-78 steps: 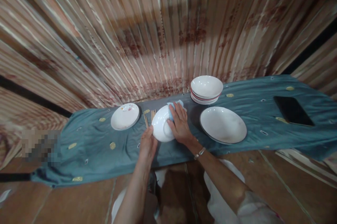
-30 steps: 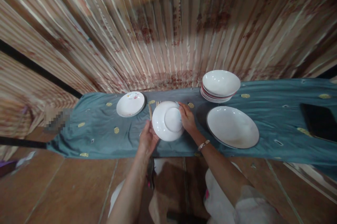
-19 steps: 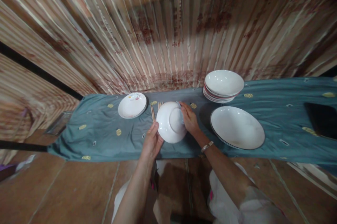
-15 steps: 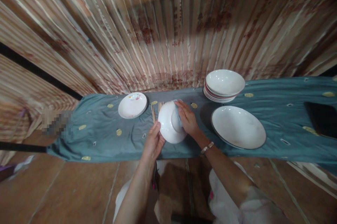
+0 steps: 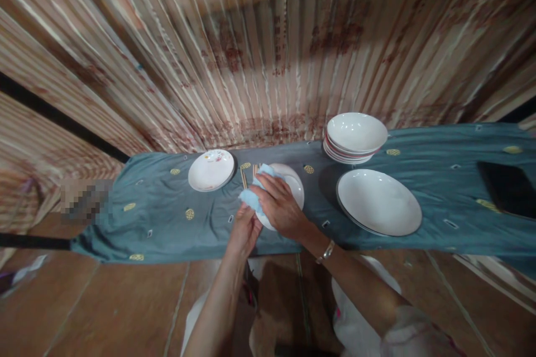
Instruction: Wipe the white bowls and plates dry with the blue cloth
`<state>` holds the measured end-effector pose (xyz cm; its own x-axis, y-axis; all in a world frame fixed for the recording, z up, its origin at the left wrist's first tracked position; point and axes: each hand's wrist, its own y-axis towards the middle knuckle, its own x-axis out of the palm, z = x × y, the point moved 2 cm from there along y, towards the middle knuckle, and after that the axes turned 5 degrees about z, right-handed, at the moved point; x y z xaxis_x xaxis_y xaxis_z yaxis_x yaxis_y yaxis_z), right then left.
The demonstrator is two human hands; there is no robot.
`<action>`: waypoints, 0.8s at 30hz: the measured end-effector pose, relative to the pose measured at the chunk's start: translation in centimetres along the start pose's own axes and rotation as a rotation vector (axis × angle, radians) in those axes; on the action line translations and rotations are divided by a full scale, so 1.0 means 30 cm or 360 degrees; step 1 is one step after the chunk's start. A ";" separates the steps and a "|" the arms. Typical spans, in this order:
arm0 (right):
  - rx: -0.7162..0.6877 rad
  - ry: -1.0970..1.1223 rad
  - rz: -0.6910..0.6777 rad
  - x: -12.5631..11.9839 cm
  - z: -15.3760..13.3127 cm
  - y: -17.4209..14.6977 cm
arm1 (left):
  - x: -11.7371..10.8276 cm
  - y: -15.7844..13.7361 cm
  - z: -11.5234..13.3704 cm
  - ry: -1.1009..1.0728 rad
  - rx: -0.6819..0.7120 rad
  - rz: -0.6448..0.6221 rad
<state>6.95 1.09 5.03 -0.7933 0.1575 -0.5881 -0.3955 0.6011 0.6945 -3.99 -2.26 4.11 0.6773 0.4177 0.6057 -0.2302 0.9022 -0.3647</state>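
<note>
A white bowl [image 5: 295,185] is held over the middle of the cloth, its underside and foot ring partly covered by my hands. My left hand [image 5: 244,228] grips its near left rim. In my right hand [image 5: 281,206] is a light blue cloth [image 5: 252,198], pressed against the left part of the bowl with the fingers over it. Just behind the bowl lie several wooden chopsticks [image 5: 243,178], partly hidden by the bowl and the blue cloth.
Small floral plates [image 5: 211,171] are stacked at the left. To the right stand stacked bowls [image 5: 355,134] and large white plates [image 5: 379,203]. A dark flat device [image 5: 513,186] lies at far right. A green tablecloth [image 5: 163,234] covers the table; a curtain [image 5: 251,77] hangs behind.
My right hand has moved with the blue cloth from the bowl's right side across to its left side. My left hand keeps its hold on the rim.
</note>
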 end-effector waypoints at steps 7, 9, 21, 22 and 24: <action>0.0233 0.0015 0.0056 -0.041 0.102 0.029 | -0.002 0.006 0.002 0.0052 -0.0044 -0.0030; 0.0374 0.0104 0.0134 -0.042 0.159 0.025 | -0.002 0.009 0.005 0.0066 -0.0038 -0.0059; 0.1156 0.0523 0.0390 0.023 0.384 -0.086 | -0.020 0.038 0.012 0.0060 -0.0027 0.0012; 0.1172 0.0546 0.0393 0.022 0.387 -0.085 | -0.019 0.038 0.012 0.0067 -0.0030 0.0003; 0.1174 0.0574 0.0411 0.012 0.388 -0.074 | -0.018 0.039 0.012 0.0091 -0.0043 -0.0017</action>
<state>12.93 8.93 -1.55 -0.9650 0.1762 -0.1940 0.1207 0.9559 0.2677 -4.87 -1.38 3.62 0.7184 0.4008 0.5686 -0.2044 0.9029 -0.3782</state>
